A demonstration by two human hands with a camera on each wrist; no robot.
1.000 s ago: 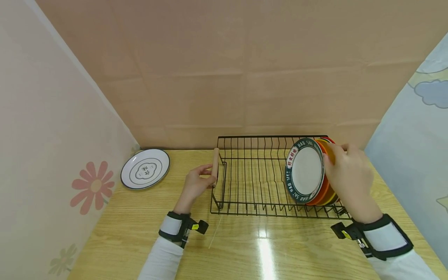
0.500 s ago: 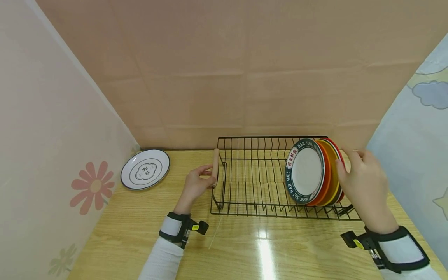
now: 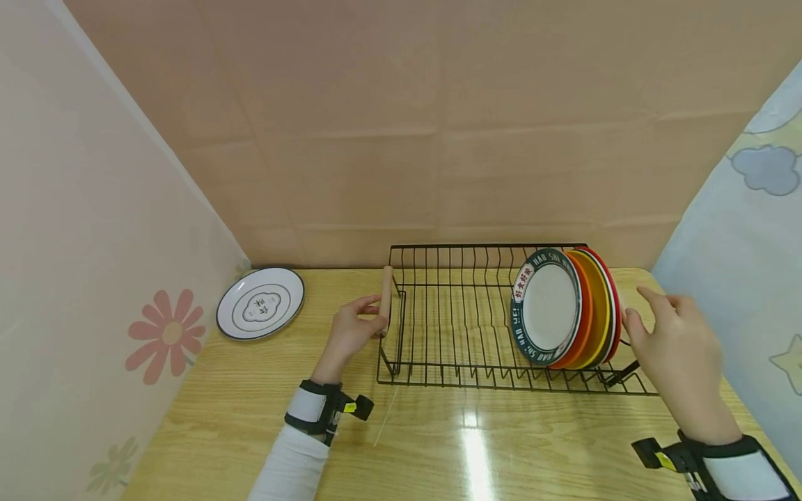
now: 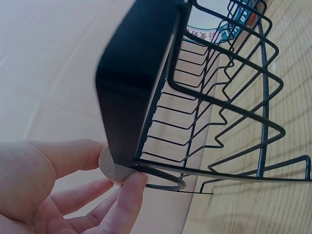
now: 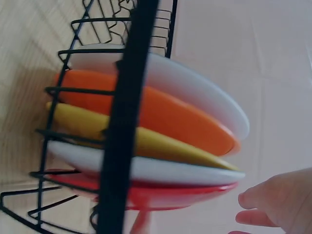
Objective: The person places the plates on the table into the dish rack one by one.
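Green-rimmed white plate [image 3: 546, 307] reading "HAO SHI" stands frontmost in the black wire rack [image 3: 460, 327]; left hand [image 3: 348, 332] pinches its wooden handle [image 3: 386, 298], right hand [image 3: 678, 346] fingers relaxed, holding nothing.

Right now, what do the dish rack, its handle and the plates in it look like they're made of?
Dish rack: thin black wire, probably coated metal. Its handle, gripped by the left hand: pale, round-ended, looks like bare wood. Plates: smooth, glossy, solid colours; ceramic or melamine, can't tell which.

black wire rack [image 3: 464, 334], plates [image 3: 564, 309] upright
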